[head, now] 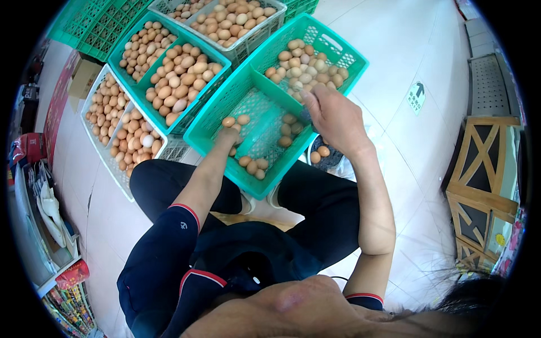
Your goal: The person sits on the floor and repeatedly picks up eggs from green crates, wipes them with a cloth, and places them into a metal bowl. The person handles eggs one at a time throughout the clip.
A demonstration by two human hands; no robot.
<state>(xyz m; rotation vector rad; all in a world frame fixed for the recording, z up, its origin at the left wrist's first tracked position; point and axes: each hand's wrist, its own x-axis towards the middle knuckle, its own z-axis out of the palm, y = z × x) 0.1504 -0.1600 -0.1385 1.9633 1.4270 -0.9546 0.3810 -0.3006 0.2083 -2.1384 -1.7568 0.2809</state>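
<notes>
A green plastic crate [192,126] with a divider stands in front of me, above my knees. My left hand [228,137] reaches down into its near compartment, among a few brown eggs [228,122]; its fingers are largely hidden, so a grip cannot be made out. Over the crate's right side is my right hand [334,114], fingers curled around a dark, bluish cloth or pad [306,113]; whether an egg is in it too is hidden. More eggs [306,72] fill part of the far compartment, and small groups lie in the near one.
Full egg crates stand at the left: a green one [226,62], a white one [95,131], and another white one [280,9] behind. Right of my crate, a container [311,148] holds two eggs on dark material. Wooden-framed shelving [482,188] stands far right.
</notes>
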